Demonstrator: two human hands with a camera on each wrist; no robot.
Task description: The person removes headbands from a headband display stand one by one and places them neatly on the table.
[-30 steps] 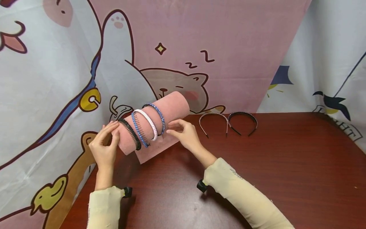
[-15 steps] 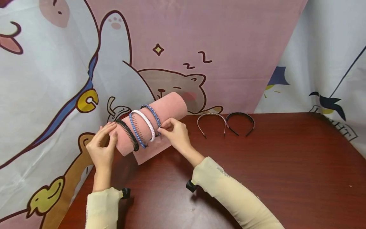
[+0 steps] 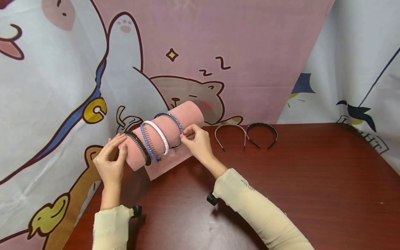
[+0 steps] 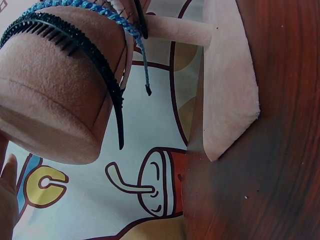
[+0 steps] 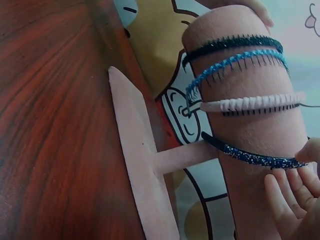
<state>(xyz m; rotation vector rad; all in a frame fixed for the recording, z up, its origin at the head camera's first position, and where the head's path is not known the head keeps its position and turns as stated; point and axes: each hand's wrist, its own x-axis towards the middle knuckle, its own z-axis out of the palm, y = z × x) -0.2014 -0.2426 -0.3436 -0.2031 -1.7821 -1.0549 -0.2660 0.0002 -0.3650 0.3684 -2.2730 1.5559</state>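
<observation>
In the head view, a pink headband stand (image 3: pixel 191 114), a padded roll on a post and flat base, stands tilted across the view. My right hand (image 3: pixel 197 141) pinches a dark-blue glittery headband (image 3: pixel 172 118) by its near side; the right wrist view shows thumb and fingers on the glittery headband (image 5: pixel 260 159). My left hand (image 3: pixel 110 161) touches the roll's left end with its fingertips, the thumb apart from the fingers. Between the hands, a black toothed headband (image 3: pixel 139 147), a light-blue braided headband (image 3: pixel 149 144) and a white headband (image 3: pixel 160 135) sit around the roll.
A pale pink headband (image 3: pixel 231 125) and a black headband (image 3: pixel 269 125) lie side by side at the back of the dark wooden table (image 3: pixel 297 194). Cartoon-printed cloth (image 3: pixel 256 52) hangs behind and to the left, close to the stand.
My right hand has closed on the glittery headband and shifted it a little rightward along the roll. The left hand and the other headbands stay as they were.
</observation>
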